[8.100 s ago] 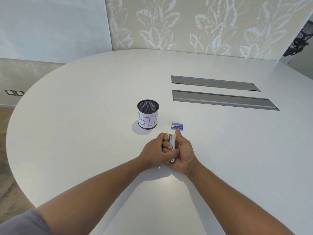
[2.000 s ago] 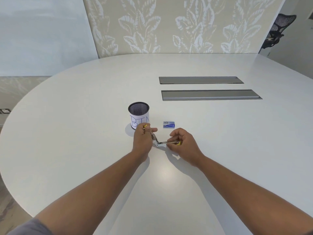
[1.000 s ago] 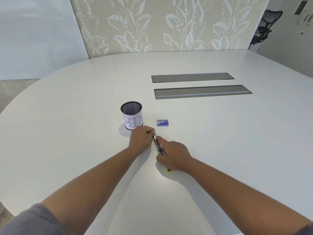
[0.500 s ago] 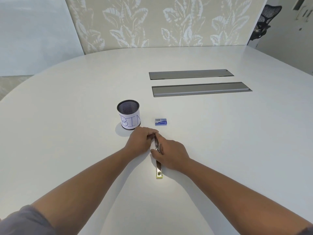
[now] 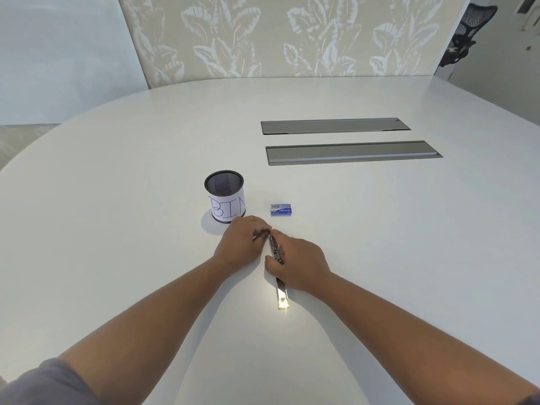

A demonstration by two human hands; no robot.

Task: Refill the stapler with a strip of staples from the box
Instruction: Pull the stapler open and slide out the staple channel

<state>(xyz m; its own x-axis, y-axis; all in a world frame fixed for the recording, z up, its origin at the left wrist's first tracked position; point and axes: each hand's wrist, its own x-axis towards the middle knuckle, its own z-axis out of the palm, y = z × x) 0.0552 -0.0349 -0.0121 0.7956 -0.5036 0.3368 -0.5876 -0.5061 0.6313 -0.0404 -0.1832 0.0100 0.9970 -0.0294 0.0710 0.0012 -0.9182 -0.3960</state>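
Observation:
A small metal stapler with yellow ends lies swung fully open and flat on the white table, its near arm ending in a yellow tip. My left hand pinches the stapler's far end. On the middle of the stapler rests my right hand, fingers closed over it. The small blue box of staples sits shut on the table, just beyond both hands and apart from them.
A black mesh cup with a paper label reading BIN stands left of the box, close to my left hand. Two grey recessed cable flaps lie further back on the right. An office chair stands at the far right.
Over two seconds the stapler went from a bent, half-open hold in the air to lying unfolded flat on the table. In the last half second both hands stayed on it almost still.

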